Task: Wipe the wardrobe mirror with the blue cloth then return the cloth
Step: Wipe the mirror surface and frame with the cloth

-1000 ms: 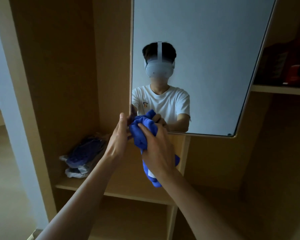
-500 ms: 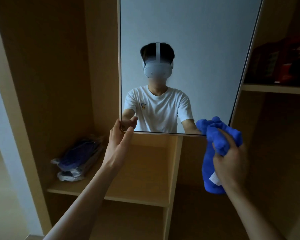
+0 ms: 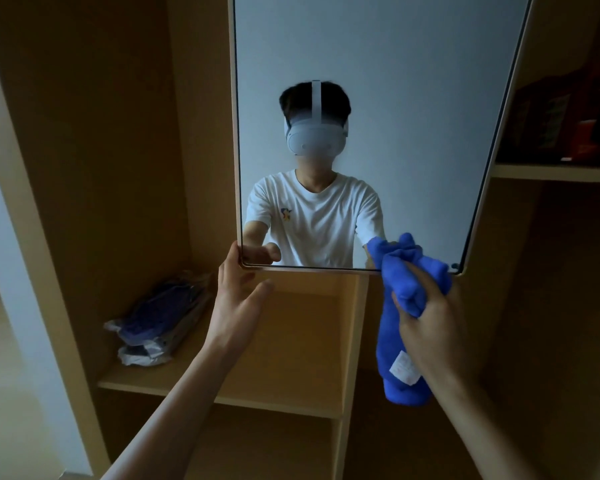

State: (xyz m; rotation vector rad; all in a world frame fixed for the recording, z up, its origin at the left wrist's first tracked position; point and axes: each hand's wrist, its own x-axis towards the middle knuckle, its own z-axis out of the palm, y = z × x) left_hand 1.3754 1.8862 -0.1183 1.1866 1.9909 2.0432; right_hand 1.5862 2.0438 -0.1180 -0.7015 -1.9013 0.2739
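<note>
The wardrobe mirror [image 3: 413,98] hangs in a pale frame ahead of me and reflects a person in a white shirt. My right hand [image 3: 433,327] grips the bunched blue cloth [image 3: 400,344], whose top lies against the mirror's lower right edge while its tail with a white label hangs down. My left hand [image 3: 236,299] is at the mirror's lower left corner. Its fingers lie straight along the frame edge and its thumb is spread apart below the glass.
A wooden shelf [image 3: 222,386] below the mirror carries a plastic-wrapped dark blue bundle [image 3: 160,317] at the left. A vertical divider [image 3: 352,341] stands under the mirror. Dark reddish items [image 3: 568,112] sit on a higher shelf at the right.
My right hand carried the cloth from the mirror's lower left across to its lower right. My left hand stayed at the lower left corner, and its thumb came off the glass.
</note>
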